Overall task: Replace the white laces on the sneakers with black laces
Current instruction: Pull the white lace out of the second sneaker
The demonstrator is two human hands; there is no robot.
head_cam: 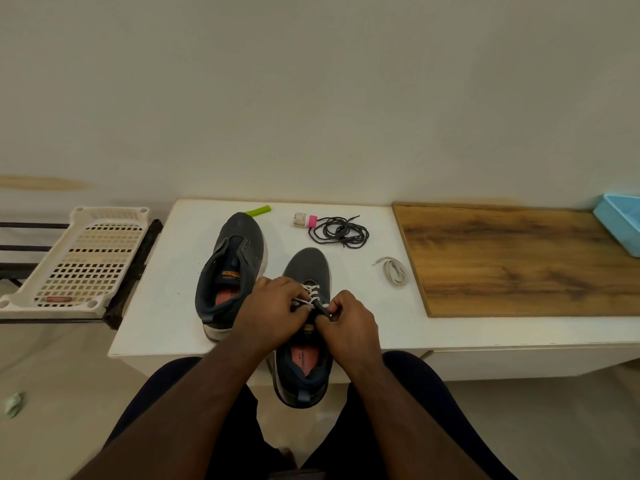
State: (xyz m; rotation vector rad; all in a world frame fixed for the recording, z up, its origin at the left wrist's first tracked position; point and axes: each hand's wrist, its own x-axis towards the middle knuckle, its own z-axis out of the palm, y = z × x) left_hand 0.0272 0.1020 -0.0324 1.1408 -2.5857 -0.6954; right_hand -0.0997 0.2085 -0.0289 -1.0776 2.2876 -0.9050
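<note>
At the far left a cream perforated tray (pixel 74 261) sat on a dark rack beside the white bench (pixel 166 306). On the bench, the left sneaker (pixel 230 271) lay unlaced with its toe pointing away from me, a green object (pixel 258 211) just behind it. My left hand (pixel 273 311) reached in from below, forearm angled toward the middle, its grip curled and pinching the white lace (pixel 310 294) across the eyelets. That lace was threaded through the right sneaker (pixel 308 271), whose heel overhung the bench edge toward my lap. My right hand (pixel 349 327) mirrored it, fingers bent, grip clamped on the lace near the tongue. Farther back lay a small pink-capped bottle (pixel 305 220) touching the coiled black laces (pixel 341 232). A loose white lace (pixel 394 270) rested near a wooden board (pixel 519 261), with a blue tray (pixel 621 221) at the right edge.
</note>
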